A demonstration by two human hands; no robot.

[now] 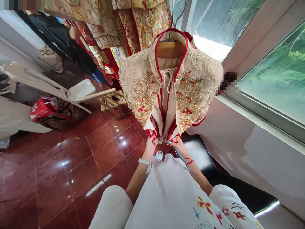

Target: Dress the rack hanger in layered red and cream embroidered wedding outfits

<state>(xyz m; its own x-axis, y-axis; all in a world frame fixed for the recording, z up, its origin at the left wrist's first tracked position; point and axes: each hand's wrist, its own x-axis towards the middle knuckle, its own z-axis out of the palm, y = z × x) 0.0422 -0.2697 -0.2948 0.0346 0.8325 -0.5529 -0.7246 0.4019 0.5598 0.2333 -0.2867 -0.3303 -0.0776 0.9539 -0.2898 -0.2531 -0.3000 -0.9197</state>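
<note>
A cream jacket (190, 82) with gold embroidery and red trim hangs in front of me on a wooden hanger (170, 48). My left hand (151, 143) pinches the bottom hem of its left front panel. At the hem of the right front panel, my right hand (175, 142) is closed on the cloth. Both hands are close together, just below the open front. A white band sits on my left wrist, a red string on my right.
More embroidered garments (133, 22) hang behind the jacket. A black stool (202, 152) stands by the white wall under the window (274, 73). To the left are a white folding chair (81, 89), a red bag (42, 108) and shiny red floor tiles (71, 165).
</note>
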